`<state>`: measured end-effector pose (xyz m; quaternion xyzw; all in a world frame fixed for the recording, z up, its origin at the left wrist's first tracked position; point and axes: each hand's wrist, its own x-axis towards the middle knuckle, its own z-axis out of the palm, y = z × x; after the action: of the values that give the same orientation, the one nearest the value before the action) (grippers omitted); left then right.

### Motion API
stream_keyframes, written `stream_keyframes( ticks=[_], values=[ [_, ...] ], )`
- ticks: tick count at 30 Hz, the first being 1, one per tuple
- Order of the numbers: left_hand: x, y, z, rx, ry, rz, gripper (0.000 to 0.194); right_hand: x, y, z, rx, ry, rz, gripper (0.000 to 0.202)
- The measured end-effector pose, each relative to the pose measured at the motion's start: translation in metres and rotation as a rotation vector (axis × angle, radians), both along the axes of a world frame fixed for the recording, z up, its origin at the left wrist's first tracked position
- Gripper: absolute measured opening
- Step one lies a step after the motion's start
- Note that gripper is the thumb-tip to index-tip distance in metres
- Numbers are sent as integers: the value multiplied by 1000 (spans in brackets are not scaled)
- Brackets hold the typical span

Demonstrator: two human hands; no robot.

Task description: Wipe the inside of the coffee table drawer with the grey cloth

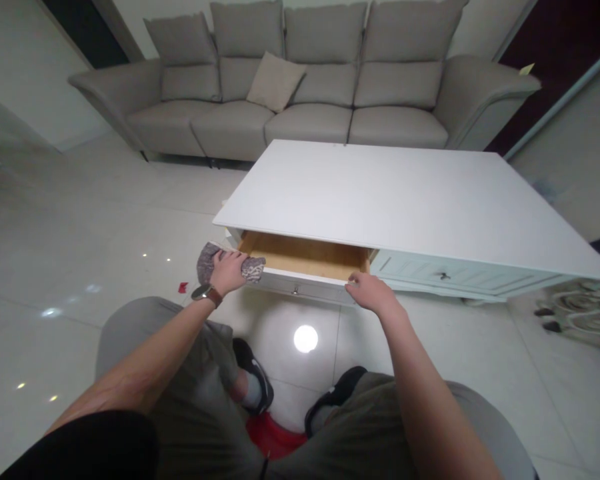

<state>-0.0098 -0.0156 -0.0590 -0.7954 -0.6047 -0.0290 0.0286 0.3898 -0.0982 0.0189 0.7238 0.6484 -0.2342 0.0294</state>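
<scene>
My left hand [229, 271] is closed on a patterned grey-brown cloth [207, 262] at the left front corner of a pulled-out drawer [305, 255]. A watch sits on that wrist. The drawer has a light wooden inside and a white front with a small knob [295, 291]; no contents show in the part I can see. My right hand [371, 291] grips the drawer front's top edge near its right end, fingers bent over it. The drawer belongs to a white coffee table [380, 193].
Behind the table stands a long grey sofa [310, 123] with a beige cushion [276, 81]. A second drawer [440, 273] is closed at the right. A small red scrap [183, 287] lies on the tiled floor. Something red [275, 437] is below me between my legs.
</scene>
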Motion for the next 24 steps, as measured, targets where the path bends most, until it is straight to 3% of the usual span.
stream_keyframes(
  ticks=[9,19,22,24],
  values=[
    [89,-22,9,-15,-24,-109,37,-20,-3,-5,-122,-51,260,49],
    [241,-60,5,17,-136,-283,38,-20,-1,-2,-116,-82,208,41],
    [264,-69,4,15,-156,-318,40,-15,0,-3,-105,-116,202,42],
    [264,-69,5,4,-167,-353,43,-12,0,-5,-103,-121,207,41]
  ],
)
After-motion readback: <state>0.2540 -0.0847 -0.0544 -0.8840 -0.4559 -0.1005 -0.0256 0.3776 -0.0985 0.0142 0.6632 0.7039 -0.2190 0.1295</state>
